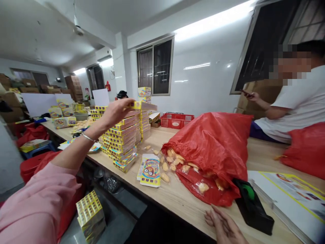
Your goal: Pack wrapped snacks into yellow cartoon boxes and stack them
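Observation:
My left hand (118,110) is stretched out, closed on the end of a flat yellow-and-white carton (145,105). It is over the tall stacks of like cartons (122,139). My right hand (222,223) rests at the table's near edge, fingers loosely curled and apart, with nothing visible in it. Just beyond it lies a red sack (210,145) on its side. From its mouth spill small wrapped, tan pieces (172,159), which look like biscuits. Flat printed cartons (149,170) lie between the stacks and the sack. A black tape dispenser (254,206) with a green core stands right of my right hand.
Printed sheets (291,193) are piled at the right edge. A red plastic basket (176,120) stands by the wall. Across the table, a person in a white shirt (302,98) holds a phone. A wrapped block of small boxes (90,213) is below the table on the left.

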The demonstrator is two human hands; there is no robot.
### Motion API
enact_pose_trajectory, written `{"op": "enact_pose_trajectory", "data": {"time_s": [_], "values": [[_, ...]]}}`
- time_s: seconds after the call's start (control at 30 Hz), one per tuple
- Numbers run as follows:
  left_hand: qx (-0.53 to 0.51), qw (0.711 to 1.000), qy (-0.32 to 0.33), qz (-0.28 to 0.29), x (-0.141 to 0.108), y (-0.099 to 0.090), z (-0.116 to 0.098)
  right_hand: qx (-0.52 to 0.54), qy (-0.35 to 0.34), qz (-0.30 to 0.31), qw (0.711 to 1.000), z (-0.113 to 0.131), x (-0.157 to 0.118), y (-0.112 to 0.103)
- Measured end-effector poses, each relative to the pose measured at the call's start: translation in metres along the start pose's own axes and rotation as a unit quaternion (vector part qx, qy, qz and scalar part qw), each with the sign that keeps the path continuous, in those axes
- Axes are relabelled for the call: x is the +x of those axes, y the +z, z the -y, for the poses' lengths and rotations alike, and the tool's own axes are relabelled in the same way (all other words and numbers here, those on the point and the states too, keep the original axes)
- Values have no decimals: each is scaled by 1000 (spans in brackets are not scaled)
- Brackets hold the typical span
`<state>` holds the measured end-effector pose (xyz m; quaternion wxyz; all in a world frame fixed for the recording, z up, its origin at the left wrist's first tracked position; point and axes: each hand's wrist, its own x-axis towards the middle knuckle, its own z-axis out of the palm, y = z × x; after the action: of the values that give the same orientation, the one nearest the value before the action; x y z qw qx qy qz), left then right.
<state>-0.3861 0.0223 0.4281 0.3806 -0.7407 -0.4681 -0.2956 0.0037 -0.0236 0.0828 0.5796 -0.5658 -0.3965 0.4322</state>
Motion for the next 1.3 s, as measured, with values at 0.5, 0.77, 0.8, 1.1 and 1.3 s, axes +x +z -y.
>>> {"op": "enact_pose_trajectory", "data": {"time_s": [0.5,0.77,0.8,1.1,1.3], "values": [[87,987,-67,116,-35,20,81,-162,-208,159,952,-3,-13,76],[-245,944,-135,176,-171,124,-70,-443,-247,133,851,-17,9,184],[-287,922,-165,200,-194,144,-84,-451,-233,137,851,-19,12,190],[-421,739,-509,129,-246,220,-93,38,-19,186,982,-12,20,161],[-519,693,-486,119,-228,217,-114,97,39,183,977,-1,1,128]]}}
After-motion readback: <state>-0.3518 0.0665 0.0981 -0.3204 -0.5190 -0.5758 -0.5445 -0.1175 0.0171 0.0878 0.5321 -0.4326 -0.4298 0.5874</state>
